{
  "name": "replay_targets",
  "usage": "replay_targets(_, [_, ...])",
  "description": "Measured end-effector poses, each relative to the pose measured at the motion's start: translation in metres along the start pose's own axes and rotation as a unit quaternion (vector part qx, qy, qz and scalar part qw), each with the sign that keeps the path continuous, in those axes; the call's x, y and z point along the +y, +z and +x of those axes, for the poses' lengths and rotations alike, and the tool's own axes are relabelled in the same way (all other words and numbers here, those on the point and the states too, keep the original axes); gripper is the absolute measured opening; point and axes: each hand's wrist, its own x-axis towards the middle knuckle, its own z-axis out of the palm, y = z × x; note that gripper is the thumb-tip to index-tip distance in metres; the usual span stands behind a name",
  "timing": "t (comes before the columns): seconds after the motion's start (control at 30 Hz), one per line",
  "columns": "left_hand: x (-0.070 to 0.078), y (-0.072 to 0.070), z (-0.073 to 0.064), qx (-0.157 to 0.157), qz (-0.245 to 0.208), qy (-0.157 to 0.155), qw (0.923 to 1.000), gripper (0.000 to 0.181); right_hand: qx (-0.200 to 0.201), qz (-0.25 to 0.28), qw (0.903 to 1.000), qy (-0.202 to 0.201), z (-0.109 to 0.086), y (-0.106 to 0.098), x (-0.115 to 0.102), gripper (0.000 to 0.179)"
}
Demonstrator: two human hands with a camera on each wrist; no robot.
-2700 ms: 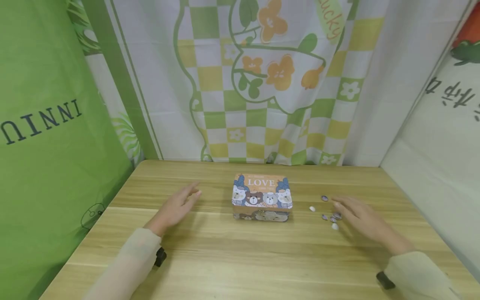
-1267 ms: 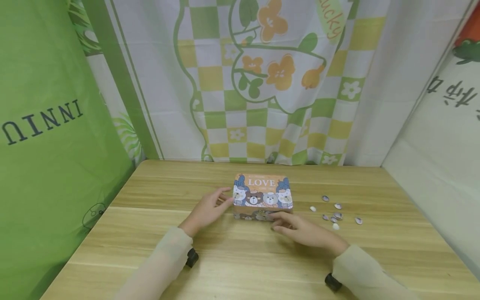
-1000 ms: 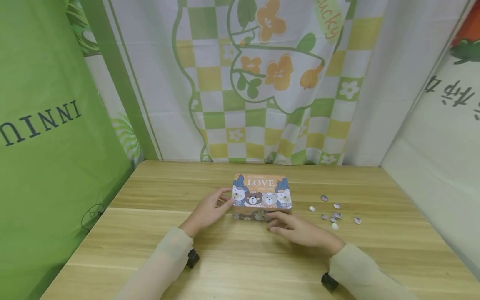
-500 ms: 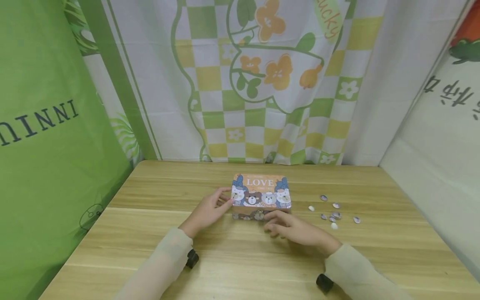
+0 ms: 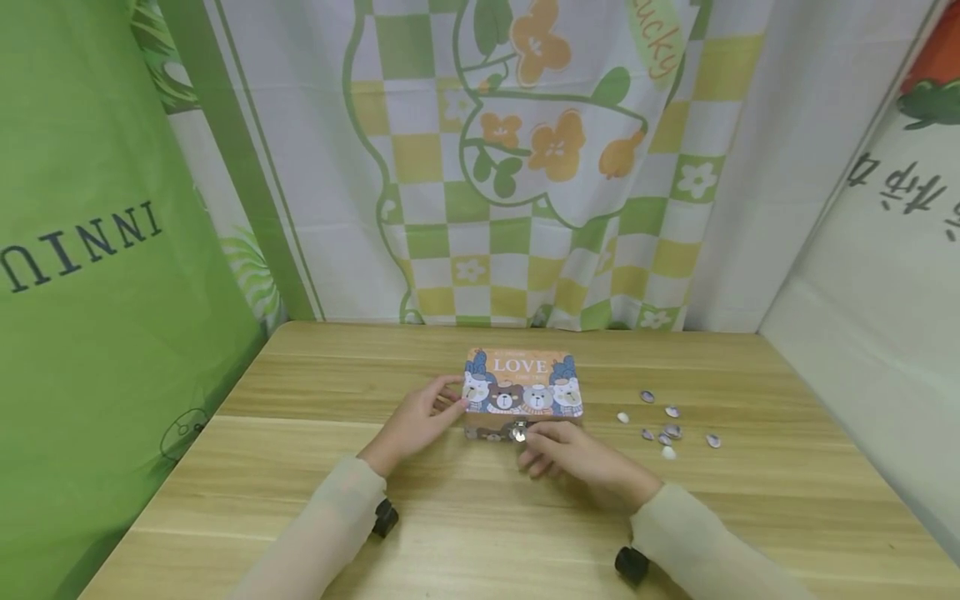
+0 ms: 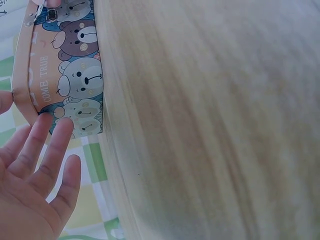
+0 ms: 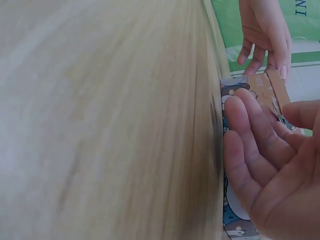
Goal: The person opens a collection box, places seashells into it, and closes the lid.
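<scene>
A rectangular tin box (image 5: 522,383) with bears and the word LOVE on its lid sits on the wooden table, lid down. At its front, my right hand (image 5: 573,454) pinches the raised metal latch (image 5: 518,431) between thumb and index finger. The right wrist view shows that hand's other fingers (image 7: 240,115) loosely bent in front of the tin. My left hand (image 5: 416,425) touches the left end of the tin, its fingers fairly straight. In the left wrist view, the thumb (image 6: 5,101) meets the lid's edge and the fingertips lie against the side.
Several small purple and white seashells (image 5: 672,431) lie scattered on the table (image 5: 450,533) to the right of the tin. A checked curtain (image 5: 525,208) hangs behind the table, a green cloth (image 5: 112,375) at its left and a white one (image 5: 877,317) at its right.
My right hand has come from the shells to the tin's front and now lifts the latch. My left hand moved right to the tin's end and stayed there. Another shell lies at the right.
</scene>
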Motion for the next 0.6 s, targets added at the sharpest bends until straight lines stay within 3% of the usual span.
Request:
replay_targets(0.17, [0.002,0.000,0.000,0.005,0.000,0.005,1.0000,0.044,0.023,-0.005,0.9997,0.010,0.004,0.004,-0.001,0.036])
replay_targets(0.4, [0.007,-0.002,-0.001,0.012,0.003,0.006,0.9999,0.042,0.025,0.001,0.9996,-0.016,0.006,0.003,-0.004,0.036])
replay_targets(0.6, [0.009,-0.004,0.002,0.021,-0.004,0.016,0.9996,0.035,0.018,-0.030,0.9985,-0.042,0.004,-0.003,-0.013,0.037])
